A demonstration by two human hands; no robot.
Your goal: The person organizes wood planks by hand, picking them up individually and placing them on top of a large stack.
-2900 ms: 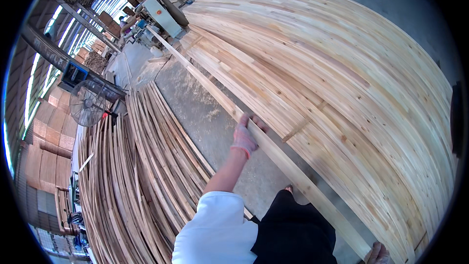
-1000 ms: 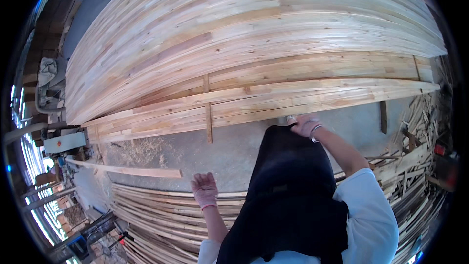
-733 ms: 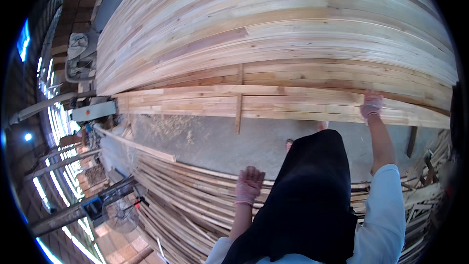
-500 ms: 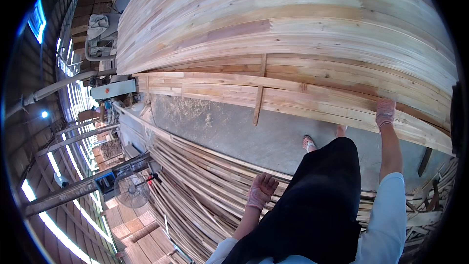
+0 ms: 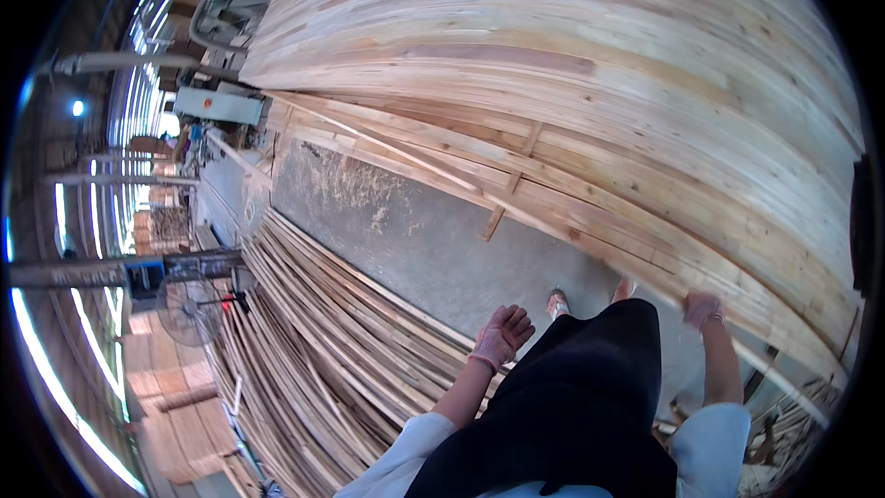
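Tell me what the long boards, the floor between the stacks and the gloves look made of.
Boards: bare, unfinished pale wood, with visible grain and reddish streaks. Floor: grey, matte, probably concrete, dusted with sawdust. Gloves on the left hand and right hand: pinkish, seemingly knit fabric, too small to confirm.

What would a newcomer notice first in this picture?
The huge stack of pale planks fills the top and right. The right hand grips a long plank at the stack's lower edge. The left hand hangs open above loose strips on the floor.
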